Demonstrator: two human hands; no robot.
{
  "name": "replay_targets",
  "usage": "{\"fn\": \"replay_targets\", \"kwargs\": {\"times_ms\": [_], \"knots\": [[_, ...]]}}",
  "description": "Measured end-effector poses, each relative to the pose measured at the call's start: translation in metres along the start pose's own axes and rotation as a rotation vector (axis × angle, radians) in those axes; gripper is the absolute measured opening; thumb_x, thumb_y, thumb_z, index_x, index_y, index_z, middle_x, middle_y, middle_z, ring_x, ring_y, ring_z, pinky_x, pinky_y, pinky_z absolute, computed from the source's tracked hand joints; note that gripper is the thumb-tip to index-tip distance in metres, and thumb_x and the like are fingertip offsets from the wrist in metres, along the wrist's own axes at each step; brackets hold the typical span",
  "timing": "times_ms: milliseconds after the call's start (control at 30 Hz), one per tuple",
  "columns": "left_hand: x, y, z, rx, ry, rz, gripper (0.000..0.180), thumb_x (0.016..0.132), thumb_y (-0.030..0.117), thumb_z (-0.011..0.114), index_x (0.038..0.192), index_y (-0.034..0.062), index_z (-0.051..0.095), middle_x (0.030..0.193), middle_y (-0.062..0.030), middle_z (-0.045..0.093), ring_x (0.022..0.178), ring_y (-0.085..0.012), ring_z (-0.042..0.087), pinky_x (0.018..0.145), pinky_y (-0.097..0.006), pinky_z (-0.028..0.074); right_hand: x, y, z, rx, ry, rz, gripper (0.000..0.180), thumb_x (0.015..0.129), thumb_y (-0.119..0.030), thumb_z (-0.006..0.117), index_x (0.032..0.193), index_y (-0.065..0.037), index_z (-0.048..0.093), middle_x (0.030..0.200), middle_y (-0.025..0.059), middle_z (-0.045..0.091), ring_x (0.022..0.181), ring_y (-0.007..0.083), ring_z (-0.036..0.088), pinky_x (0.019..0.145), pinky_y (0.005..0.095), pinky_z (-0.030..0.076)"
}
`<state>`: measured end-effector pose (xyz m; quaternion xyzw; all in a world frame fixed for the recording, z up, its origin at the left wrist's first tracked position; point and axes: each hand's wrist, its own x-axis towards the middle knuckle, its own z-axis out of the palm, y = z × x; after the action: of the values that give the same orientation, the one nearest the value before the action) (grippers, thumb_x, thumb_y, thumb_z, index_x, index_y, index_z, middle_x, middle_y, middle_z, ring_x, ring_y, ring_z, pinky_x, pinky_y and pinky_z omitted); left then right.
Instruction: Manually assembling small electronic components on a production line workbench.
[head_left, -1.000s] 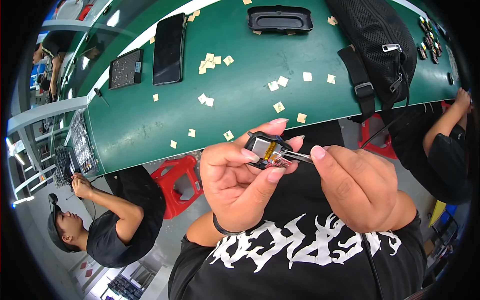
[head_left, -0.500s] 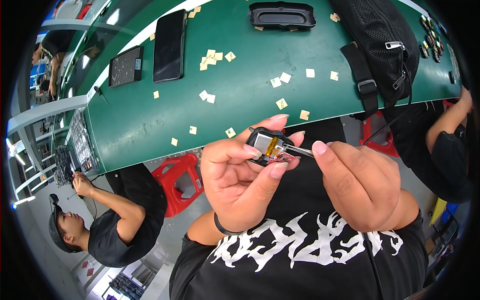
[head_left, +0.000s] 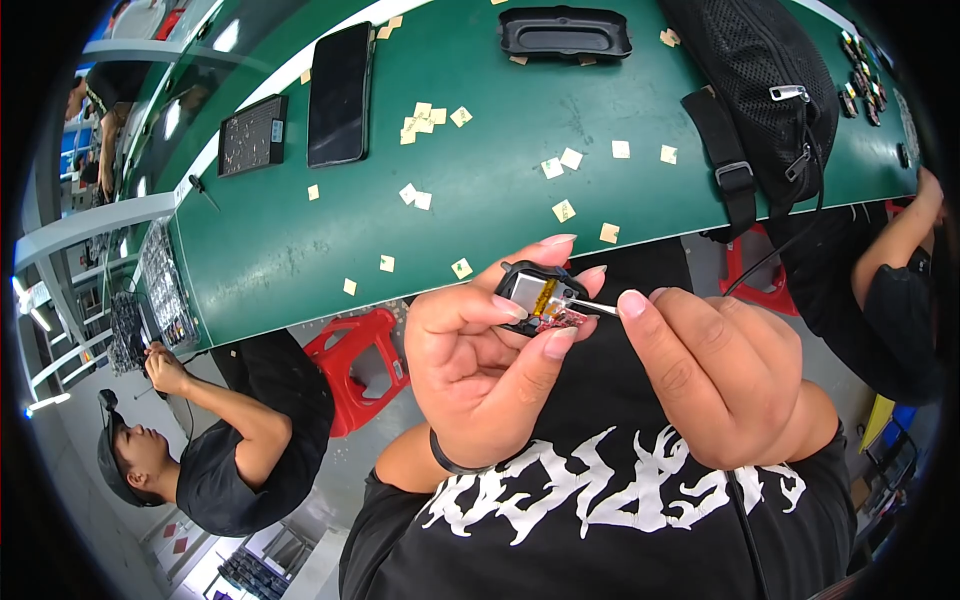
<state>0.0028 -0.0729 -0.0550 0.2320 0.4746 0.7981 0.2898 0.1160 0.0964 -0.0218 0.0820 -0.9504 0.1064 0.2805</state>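
Black plastic forms the small module (head_left: 540,296) that is pinched between the thumb and fingers of the left hand (head_left: 490,375), held up in front of the chest. Inside its open shell a silvery block, a yellow strip and a reddish board are seen. The left hand is closed round the module; a dark band is worn at its wrist. A thin metal tool (head_left: 592,306) is gripped in the curled right hand (head_left: 725,375), and its tip is laid against the module's inner parts.

Beyond the hands, a green bench (head_left: 300,250) with a matte, slightly scuffed surface is spread across the view. Small pale square slips (head_left: 563,210) are scattered over it. A black mesh bag (head_left: 765,85) with a strap and a silver zip pull is set at the right. A flat, glossy black phone (head_left: 338,95) is laid at the left, just beside a dark rectangular tray (head_left: 252,135) filled with tiny parts too small to tell. A black oblong tray (head_left: 565,32) with rounded corners is placed at the far edge. Red stools (head_left: 350,360) are seen below the bench, near another person (head_left: 215,450) in black.
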Motion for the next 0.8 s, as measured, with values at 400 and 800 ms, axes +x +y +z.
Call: {"fn": "replay_targets", "kwargs": {"times_ms": [400, 800], "knots": [[-0.0004, -0.0007, 0.0024, 0.077, -0.006, 0.05, 0.037, 0.092, -0.01, 0.061, 0.115, 0.007, 0.036, 0.136, -0.0367, 0.048, 0.116, -0.0424, 0.063, 0.09, -0.041, 0.062, -0.0005, -0.0014, 0.001, -0.005, 0.01, 0.013, 0.043, 0.064, -0.005, 0.068, 0.105, 0.008, 0.071, 0.082, 0.0148, 0.062, 0.057, 0.0165, 0.054, 0.044, 0.0236, 0.043], [0.0008, 0.0035, 0.0021, 0.073, 0.03, -0.003, 0.037, 0.093, -0.007, 0.061, 0.117, 0.0068, 0.036, 0.136, -0.0362, 0.048, 0.114, -0.0415, 0.064, 0.088, -0.04, 0.063, -0.001, -0.0031, 0.0005, -0.021, 0.02, 0.019, 0.04, 0.067, -0.004, 0.07, 0.105, 0.008, 0.071, 0.081, 0.0141, 0.061, 0.057, 0.0163, 0.053, 0.043, 0.0241, 0.044]]}}
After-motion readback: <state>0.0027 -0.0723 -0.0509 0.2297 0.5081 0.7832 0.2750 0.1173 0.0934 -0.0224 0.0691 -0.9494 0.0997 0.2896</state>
